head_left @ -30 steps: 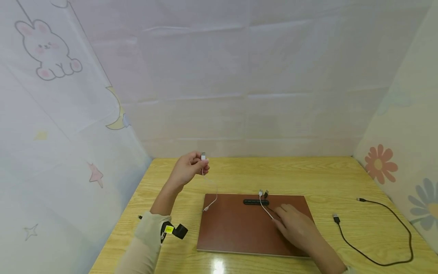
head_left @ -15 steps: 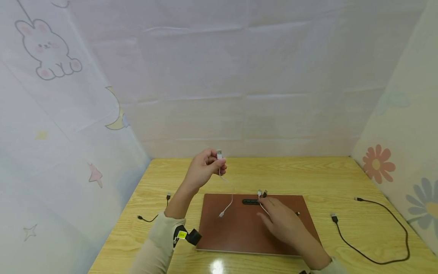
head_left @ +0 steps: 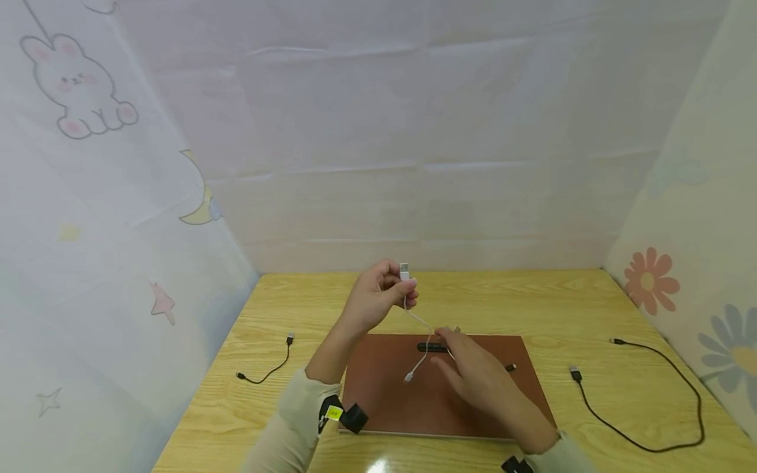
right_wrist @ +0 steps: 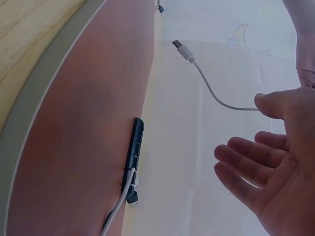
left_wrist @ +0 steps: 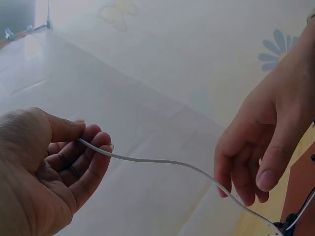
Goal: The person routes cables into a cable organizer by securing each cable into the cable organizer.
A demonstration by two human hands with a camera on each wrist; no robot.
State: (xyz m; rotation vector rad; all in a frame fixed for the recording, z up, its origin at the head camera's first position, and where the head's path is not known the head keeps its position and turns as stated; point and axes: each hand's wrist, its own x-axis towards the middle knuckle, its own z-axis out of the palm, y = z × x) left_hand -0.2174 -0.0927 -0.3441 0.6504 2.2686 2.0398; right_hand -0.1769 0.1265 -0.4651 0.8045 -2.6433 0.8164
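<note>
My left hand [head_left: 381,295] pinches a short white USB cable [left_wrist: 157,161] just below its USB-A plug [head_left: 405,270], which points up. The cable's smaller plug [right_wrist: 183,50] dangles over the brown board [head_left: 384,410]. My right hand [head_left: 481,381] reaches over the board, its thumb and fingers spread apart and holding nothing. In the right wrist view the white cable passes behind that thumb. Close to the right fingertips lies a black cable clip strip [right_wrist: 133,152] along the board's far edge, partly hidden in the head view. Another white cable [right_wrist: 118,209] sits in a slot near one end.
A short black USB cable [head_left: 269,374] lies on the wooden table [head_left: 284,302] left of the board. A longer black cable [head_left: 641,449] curves on the right. One small black plug [head_left: 511,367] shows on the board beside the right hand. Printed cloth walls [head_left: 414,164] surround the table.
My left hand has carried the white cable rightward over the board, uncovering the short black cable at left. My right hand has moved left and up toward the clip strip.
</note>
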